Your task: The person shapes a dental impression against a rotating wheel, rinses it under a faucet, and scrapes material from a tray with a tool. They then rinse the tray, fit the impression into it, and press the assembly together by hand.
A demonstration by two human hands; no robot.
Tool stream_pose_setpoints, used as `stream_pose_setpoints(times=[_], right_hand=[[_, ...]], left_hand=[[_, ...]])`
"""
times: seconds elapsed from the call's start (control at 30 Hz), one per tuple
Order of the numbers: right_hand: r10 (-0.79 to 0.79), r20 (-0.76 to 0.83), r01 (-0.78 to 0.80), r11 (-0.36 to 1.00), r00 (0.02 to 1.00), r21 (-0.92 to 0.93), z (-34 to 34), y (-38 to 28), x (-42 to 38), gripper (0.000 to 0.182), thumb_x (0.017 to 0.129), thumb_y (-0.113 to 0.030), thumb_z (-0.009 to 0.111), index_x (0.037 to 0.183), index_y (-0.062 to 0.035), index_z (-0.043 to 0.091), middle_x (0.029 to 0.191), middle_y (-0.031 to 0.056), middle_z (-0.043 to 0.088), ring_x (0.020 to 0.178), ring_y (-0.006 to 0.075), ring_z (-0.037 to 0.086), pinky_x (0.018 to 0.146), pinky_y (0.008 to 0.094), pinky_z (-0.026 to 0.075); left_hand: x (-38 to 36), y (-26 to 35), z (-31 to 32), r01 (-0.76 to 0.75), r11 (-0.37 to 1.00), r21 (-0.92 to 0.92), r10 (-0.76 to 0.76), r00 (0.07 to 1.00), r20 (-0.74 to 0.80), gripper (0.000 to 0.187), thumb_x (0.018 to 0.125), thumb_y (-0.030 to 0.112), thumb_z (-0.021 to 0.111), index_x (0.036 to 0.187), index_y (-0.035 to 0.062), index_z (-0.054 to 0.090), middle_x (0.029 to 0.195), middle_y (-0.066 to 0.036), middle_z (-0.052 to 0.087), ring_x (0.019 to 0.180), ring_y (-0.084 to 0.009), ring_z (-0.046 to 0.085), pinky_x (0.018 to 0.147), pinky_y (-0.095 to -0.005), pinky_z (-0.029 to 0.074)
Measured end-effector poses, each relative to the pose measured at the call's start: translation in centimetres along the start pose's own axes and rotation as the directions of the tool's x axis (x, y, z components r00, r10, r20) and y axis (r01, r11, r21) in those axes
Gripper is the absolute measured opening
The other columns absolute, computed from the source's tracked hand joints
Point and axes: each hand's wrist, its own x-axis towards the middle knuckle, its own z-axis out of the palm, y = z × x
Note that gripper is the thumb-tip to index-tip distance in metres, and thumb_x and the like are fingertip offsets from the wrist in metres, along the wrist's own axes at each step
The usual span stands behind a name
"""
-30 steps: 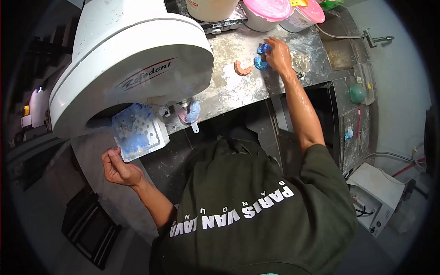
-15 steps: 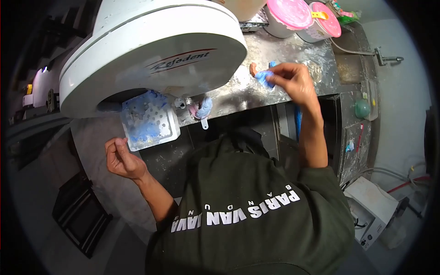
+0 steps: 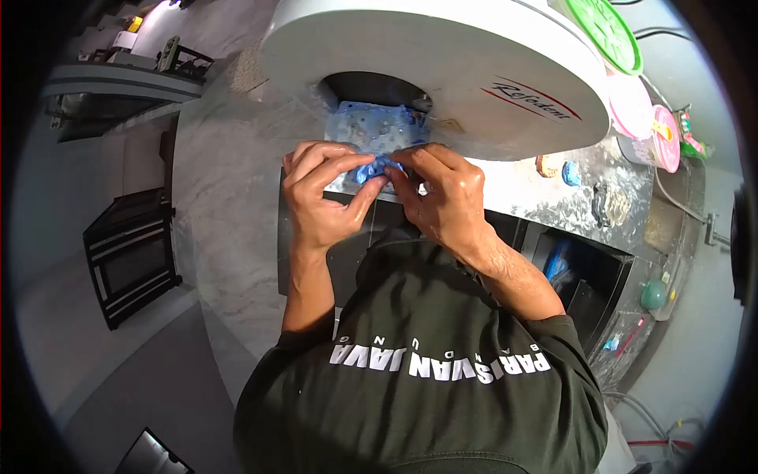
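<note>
Both hands meet at a small blue dental cast (image 3: 377,168), which they hold in front of the white machine. My left hand (image 3: 320,193) pinches its left side between thumb and fingers. From the right, my right hand (image 3: 446,197) grips the other side with thumb and fingertips. Fingers cover much of the cast. Just behind it, a blue-stained, wet tray (image 3: 347,126) reaches out of the machine's dark opening (image 3: 375,85).
The large white machine (image 3: 442,63) overhangs the counter. On the plaster-spattered counter (image 3: 513,189) lie a brown arch-shaped piece (image 3: 545,166) and another blue piece (image 3: 571,174). Pink-lidded tubs (image 3: 666,142) stand at the back right. A black rack (image 3: 130,245) is at left.
The view has swung left toward the machine's opening. My right hand has brought the blue cast from the counter to the tray, and my left hand has come up to grip it too.
</note>
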Motion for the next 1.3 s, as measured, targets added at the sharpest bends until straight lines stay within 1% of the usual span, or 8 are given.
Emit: stream_pose_setpoints(times=[0.07,0.37,0.57,0.67,0.77,0.9,1.1,1.3], right_hand=[[0.015,-0.011,-0.015,1.000,1.000,-0.010,0.7,-0.1,0.5,0.021,0.079,-0.002,0.081,0.098,-0.0027,0.073,0.081,0.0119,0.068,0.069,0.0306,0.067,0.060,0.0384,0.054],[-0.075,0.167,0.058,0.993,0.983,0.106,-1.6,0.0,0.8,0.030,0.077,-0.002,0.082,0.107,-0.0028,0.074,0.109,0.0144,0.072,0.089,0.0329,0.071,0.075,0.0387,0.060],[-0.044,0.147,0.044,0.999,0.988,0.005,-0.2,0.1,0.5,0.029,0.076,-0.001,0.082,0.105,-0.0037,0.075,0.100,0.0146,0.070,0.085,0.0323,0.069,0.072,0.0405,0.057],[-0.061,0.101,0.071,0.993,0.993,-0.098,1.1,0.1,0.7,0.026,0.079,-0.004,0.079,0.105,-0.0032,0.074,0.095,0.0145,0.067,0.082,0.0326,0.068,0.071,0.0415,0.057],[-0.067,0.061,0.076,0.986,0.996,-0.150,2.0,0.2,1.3,0.024,0.082,-0.004,0.076,0.105,-0.0015,0.074,0.094,0.0143,0.067,0.082,0.0332,0.068,0.072,0.0421,0.057],[-0.045,0.055,0.053,0.987,0.997,-0.152,2.8,0.2,2.1,0.023,0.083,-0.002,0.072,0.107,0.0001,0.073,0.095,0.0146,0.067,0.085,0.0338,0.068,0.073,0.0428,0.058],[-0.035,0.030,0.039,0.986,0.999,-0.164,3.6,0.3,3.0,0.023,0.082,0.000,0.077,0.104,-0.0027,0.074,0.090,0.0127,0.068,0.079,0.0331,0.068,0.068,0.0408,0.057],[-0.085,-0.005,0.083,0.982,0.996,-0.169,3.0,0.0,2.6,0.034,0.076,0.009,0.070,0.107,-0.0025,0.074,0.095,0.0153,0.066,0.084,0.0341,0.067,0.069,0.0409,0.057]], left_hand=[[-0.3,-0.4,0.0,0.033,0.995,0.099,-0.033,0.999,-0.007,0.030,0.065,0.008,0.087,0.094,0.0118,0.079,0.092,-0.003,0.072,0.090,-0.0237,0.066,0.084,-0.0369,0.047],[0.2,-1.4,0.8,0.110,0.993,0.050,-0.104,0.987,-0.125,0.025,0.069,0.008,0.091,0.090,0.0079,0.078,0.088,-0.005,0.073,0.085,-0.0218,0.066,0.078,-0.0351,0.050],[0.2,-1.7,1.3,0.194,0.979,0.056,-0.179,0.963,-0.203,0.021,0.073,0.008,0.090,0.090,0.0026,0.077,0.090,-0.007,0.073,0.084,-0.0214,0.067,0.076,-0.0336,0.052],[-0.4,-1.6,0.9,0.262,0.941,-0.215,-0.298,0.942,-0.154,0.020,0.073,0.016,0.090,0.088,0.0102,0.079,0.085,-0.003,0.072,0.082,-0.0226,0.067,0.074,-0.0361,0.049],[-0.3,-1.5,1.0,0.156,0.983,-0.100,-0.171,0.970,-0.173,0.019,0.074,0.013,0.089,0.090,0.0088,0.080,0.084,-0.004,0.073,0.083,-0.0225,0.068,0.074,-0.0350,0.049],[-0.2,-2.3,1.6,0.174,0.984,-0.034,-0.177,0.954,-0.244,0.015,0.075,0.006,0.087,0.088,0.0076,0.080,0.084,-0.004,0.075,0.080,-0.0224,0.068,0.075,-0.0339,0.050],[0.6,-2.7,2.0,0.182,0.983,-0.025,-0.182,0.941,-0.285,0.014,0.074,0.003,0.084,0.086,0.0070,0.079,0.085,-0.005,0.077,0.080,-0.0223,0.068,0.076,-0.0344,0.050],[0.6,-2.0,0.9,0.167,0.985,-0.036,-0.170,0.978,-0.122,0.014,0.076,0.004,0.084,0.089,0.0030,0.076,0.093,-0.009,0.075,0.089,-0.0239,0.067,0.083,-0.0354,0.051]])
